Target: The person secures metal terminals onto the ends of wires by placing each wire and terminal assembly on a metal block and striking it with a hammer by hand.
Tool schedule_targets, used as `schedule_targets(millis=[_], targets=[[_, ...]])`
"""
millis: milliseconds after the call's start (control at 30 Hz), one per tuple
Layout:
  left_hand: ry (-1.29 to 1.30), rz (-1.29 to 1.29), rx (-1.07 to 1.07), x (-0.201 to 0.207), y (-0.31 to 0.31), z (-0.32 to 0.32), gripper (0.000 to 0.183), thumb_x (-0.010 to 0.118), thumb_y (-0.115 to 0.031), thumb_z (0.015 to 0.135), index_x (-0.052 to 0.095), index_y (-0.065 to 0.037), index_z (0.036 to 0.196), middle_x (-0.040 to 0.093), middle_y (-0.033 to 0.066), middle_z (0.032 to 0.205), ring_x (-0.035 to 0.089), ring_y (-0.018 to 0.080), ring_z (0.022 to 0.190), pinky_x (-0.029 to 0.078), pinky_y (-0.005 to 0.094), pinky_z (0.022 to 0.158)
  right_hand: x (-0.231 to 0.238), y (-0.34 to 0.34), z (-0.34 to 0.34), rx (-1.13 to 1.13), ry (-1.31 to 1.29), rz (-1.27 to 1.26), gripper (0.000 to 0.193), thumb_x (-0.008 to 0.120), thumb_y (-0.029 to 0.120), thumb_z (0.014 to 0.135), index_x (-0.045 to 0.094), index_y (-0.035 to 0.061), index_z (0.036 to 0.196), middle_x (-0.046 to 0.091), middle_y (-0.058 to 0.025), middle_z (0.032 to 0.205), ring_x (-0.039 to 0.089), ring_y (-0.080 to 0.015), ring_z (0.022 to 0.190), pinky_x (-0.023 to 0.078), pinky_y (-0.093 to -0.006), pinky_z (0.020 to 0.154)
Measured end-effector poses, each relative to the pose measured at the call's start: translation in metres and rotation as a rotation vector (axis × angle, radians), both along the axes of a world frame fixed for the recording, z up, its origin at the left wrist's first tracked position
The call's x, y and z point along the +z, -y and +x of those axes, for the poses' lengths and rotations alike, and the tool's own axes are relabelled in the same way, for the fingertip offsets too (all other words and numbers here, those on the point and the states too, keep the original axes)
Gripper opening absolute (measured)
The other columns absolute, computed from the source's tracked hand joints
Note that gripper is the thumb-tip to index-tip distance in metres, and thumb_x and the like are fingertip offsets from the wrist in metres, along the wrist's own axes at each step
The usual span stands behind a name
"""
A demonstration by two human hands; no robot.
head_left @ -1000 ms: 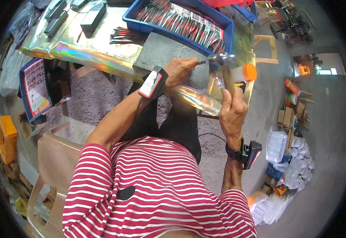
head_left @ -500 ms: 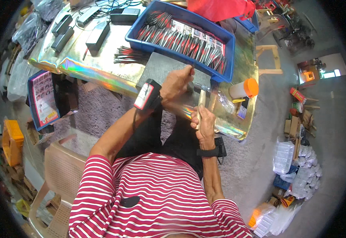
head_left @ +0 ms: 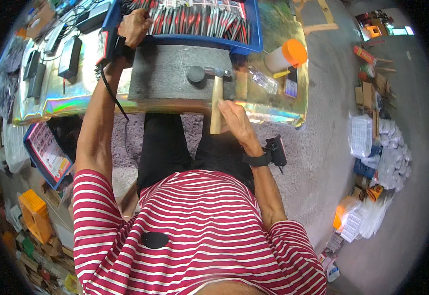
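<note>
My left hand (head_left: 135, 28) is closed at the left end of the blue bin (head_left: 246, 48), beside thin black-and-red pieces (head_left: 190, 23) standing in rows inside it. What its fingers hold, if anything, is hidden. My right hand (head_left: 237, 123) holds a hammer (head_left: 216, 105) loosely by its pale wooden handle, which reaches past the table's front edge. The hammer's metal head lies over a grey block (head_left: 163, 73) in front of me. Left of the head sits a dark round piece (head_left: 195, 74); whether the two are joined I cannot tell.
Right of the block are a white jar with an orange lid (head_left: 288, 55), clear plastic wrap (head_left: 263, 80) and a phone-like flat thing (head_left: 291, 82). Black adapter-like boxes (head_left: 70, 56) and cables lie on the table's left. A blue-framed printed panel (head_left: 47, 152) stands below.
My left hand has moved from over the block to the bin's left end. My right hand has moved left with the hammer, its grip looser. The view has shifted, baring the block.
</note>
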State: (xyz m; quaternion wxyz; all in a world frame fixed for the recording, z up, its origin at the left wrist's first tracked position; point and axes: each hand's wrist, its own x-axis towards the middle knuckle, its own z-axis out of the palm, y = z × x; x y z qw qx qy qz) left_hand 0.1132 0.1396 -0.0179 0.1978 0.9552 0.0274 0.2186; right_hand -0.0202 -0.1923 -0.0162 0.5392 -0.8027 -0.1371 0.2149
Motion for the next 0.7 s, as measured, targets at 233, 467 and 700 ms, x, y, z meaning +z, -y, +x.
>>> schedule_targets(millis=[233, 467, 700], targets=[[-0.097, 0.043, 0.059, -0.009, -0.002, 0.007, 0.024, 0.057, -0.025, 0.071, 0.053, -0.003, 0.081, 0.057, 0.0176, 0.078, 0.055, 0.0353, 0.075, 0.042, 0.0412, 0.065, 0.007, 0.029, 0.030, -0.328, -0.030, 0.047, 0.016, 0.046, 0.013, 0.083, 0.052, -0.0015, 0.080, 0.053, -0.0051, 0.059, 0.047, -0.0069, 0.044, 0.038, -0.0183, 0.038], [-0.067, 0.006, 0.004, -0.016, 0.002, 0.005, 0.018, 0.056, -0.018, 0.068, 0.052, -0.002, 0.076, 0.057, 0.0190, 0.076, 0.055, 0.0364, 0.075, 0.043, 0.0428, 0.066, -0.057, 0.050, 0.076, -0.548, 0.290, -0.223, 0.013, 0.047, 0.010, 0.075, 0.054, -0.0007, 0.073, 0.055, -0.0144, 0.060, 0.055, -0.0233, 0.057, 0.043, -0.0344, 0.055], [-0.053, -0.007, -0.045, -0.018, -0.003, 0.002, 0.022, 0.057, -0.018, 0.071, 0.051, -0.001, 0.083, 0.057, 0.0181, 0.078, 0.055, 0.0342, 0.075, 0.043, 0.0390, 0.065, -0.059, 0.044, 0.084, -0.560, 0.344, -0.369, 0.014, 0.048, 0.013, 0.073, 0.055, 0.0007, 0.072, 0.056, -0.0171, 0.063, 0.056, -0.0285, 0.059, 0.043, -0.0363, 0.056]])
